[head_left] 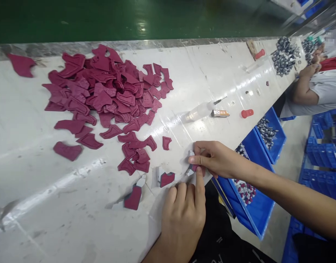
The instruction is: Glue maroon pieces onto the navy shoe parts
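Note:
My right hand pinches a small grey plastic part with a maroon piece on it, just above the table's near edge. Against that same part presses the outstretched index finger of my left hand; its other fingers are curled, and the thumb is hidden. Two similar parts lie left of it: a white-and-grey one with a maroon inset and a larger one with a maroon face. Beyond them spreads a heap of loose, flat maroon pieces, with one small maroon piece lying apart.
On the white table lie a clear bottle with a needle tip, an orange-labelled lighter-like item and a red cap. Blue bins with parts stand at right. A co-worker sits farther along, near grey parts.

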Demonstrator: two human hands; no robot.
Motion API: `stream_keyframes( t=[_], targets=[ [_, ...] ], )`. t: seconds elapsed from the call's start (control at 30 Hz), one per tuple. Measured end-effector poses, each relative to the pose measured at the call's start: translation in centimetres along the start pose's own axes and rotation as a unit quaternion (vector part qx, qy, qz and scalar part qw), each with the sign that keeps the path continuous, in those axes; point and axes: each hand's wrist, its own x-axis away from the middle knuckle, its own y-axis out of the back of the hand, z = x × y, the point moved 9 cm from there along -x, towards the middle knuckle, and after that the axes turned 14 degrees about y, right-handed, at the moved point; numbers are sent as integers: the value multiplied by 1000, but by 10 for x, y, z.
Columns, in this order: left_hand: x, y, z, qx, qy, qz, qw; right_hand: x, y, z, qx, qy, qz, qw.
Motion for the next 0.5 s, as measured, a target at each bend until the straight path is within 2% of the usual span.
stream_keyframes(
  t=[0.2, 0.5],
  targets=[
    [-2, 1, 3, 11, 18, 0, 1000, 7, 0, 3, -28, 36, 6, 999],
    [8, -6, 5, 34, 32, 43, 998, 1, -1, -4, -52, -43, 6, 998]
  ],
)
